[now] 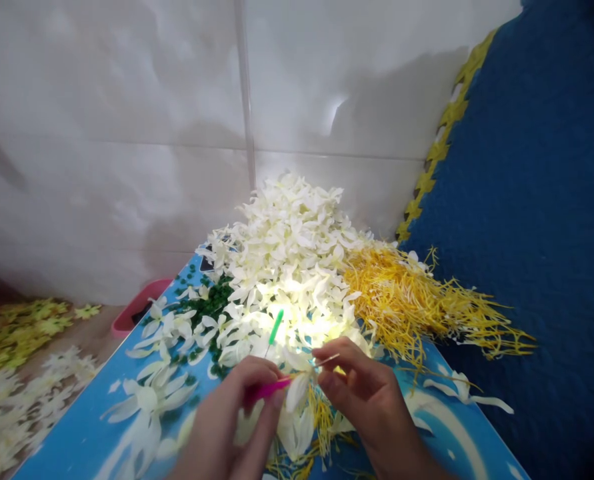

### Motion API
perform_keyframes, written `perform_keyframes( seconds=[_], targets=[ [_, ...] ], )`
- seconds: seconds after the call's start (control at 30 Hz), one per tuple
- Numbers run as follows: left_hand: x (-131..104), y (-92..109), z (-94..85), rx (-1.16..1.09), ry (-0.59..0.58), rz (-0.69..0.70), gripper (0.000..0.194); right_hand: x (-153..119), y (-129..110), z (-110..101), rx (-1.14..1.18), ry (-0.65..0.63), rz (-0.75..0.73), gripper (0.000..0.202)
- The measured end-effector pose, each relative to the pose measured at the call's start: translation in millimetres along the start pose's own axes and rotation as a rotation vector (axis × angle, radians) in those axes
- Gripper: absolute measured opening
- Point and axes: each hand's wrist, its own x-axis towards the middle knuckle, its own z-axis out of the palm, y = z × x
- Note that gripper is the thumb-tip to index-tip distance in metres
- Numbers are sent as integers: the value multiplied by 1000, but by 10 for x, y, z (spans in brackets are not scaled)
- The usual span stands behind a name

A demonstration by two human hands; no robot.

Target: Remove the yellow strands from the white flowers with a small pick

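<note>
My left hand (249,403) is closed on a bright pink stick at the lower middle. Just right of it, my right hand (359,393) pinches a thin pale stem beside a white flower (298,390). The flower lies between the two hands, at the tip of the pink stick. A green-handled tool (276,327) with a thin metal shaft stands tilted just beyond my left fingers. Behind the hands rises a large heap of white petals (297,240). Yellow strands (321,417) show below the held flower.
Yellow strands (401,300) are piled at the right of the blue table (84,427). Small green pieces (211,300) lie left of the heap. A pink basin (127,320) and loose flowers (31,333) are on the floor at left. A blue mat (537,200) stands at right.
</note>
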Motion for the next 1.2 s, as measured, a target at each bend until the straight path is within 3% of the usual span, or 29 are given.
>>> perform_keyframes(
  seconds=[0.2,0.3,0.4,0.53,0.67,0.77,0.87,1.07,1.2],
  targets=[
    [-72,18,52,-171,-31,-73,7,-62,136,92,39,-90,-84,11],
    [-116,-6,71,-128,-11,-87,5,-96,166,108,-27,-98,-127,11],
    [-121,-15,52,-41,32,-69,21,-110,115,82,-109,-157,-200,16],
    [11,-26,-56,142,57,59,32,-6,29,-6,-227,-188,-269,30],
    [169,-76,-146,235,177,137,25,258,43,-112,-546,-134,-295,26],
    [199,-105,-159,254,194,112,23,386,53,-127,-886,-264,-313,36],
    [190,-104,-155,279,186,140,23,373,34,-71,-1119,-344,-336,31],
    [199,-100,-152,291,181,172,23,293,114,-18,-1146,-314,-437,7],
    [201,-108,-139,302,159,154,21,359,63,-88,-1014,-147,-447,15]
  ],
)
